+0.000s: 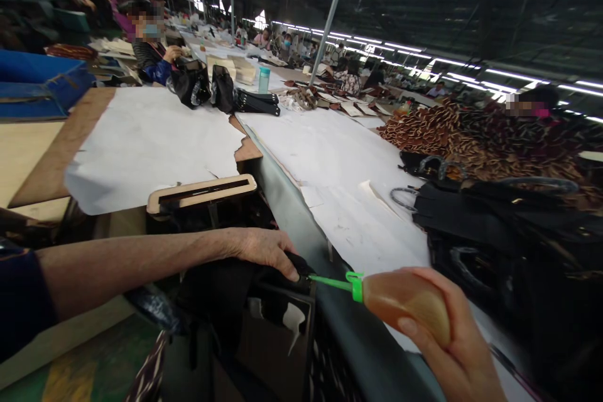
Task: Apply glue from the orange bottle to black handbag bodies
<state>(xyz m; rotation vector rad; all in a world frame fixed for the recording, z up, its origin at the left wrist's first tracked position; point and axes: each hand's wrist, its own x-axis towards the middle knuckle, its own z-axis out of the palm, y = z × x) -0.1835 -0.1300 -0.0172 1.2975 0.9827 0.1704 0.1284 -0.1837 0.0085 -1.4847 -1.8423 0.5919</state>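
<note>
My right hand (452, 320) is wrapped round a squeeze bottle (405, 303) of brownish liquid. Its long green nozzle points left, and the tip touches or nearly touches the edge of a black bag (221, 301). That edge is pinched by my left hand (268, 250), thumb on top, fingers mostly hidden behind the black material. The bag hangs open below my hands, showing a brown inner panel with torn white patches. Just beyond my left forearm is a flat wooden frame (202, 193) with a long slot.
White paper covers the worktables (160, 138) ahead and to the right. A pile of black bags (499, 245) lies at right, before stacked brown pieces (438, 138). A turquoise bottle (264, 80) stands farther back. A co-worker (151, 44) handles black bags at the far left table.
</note>
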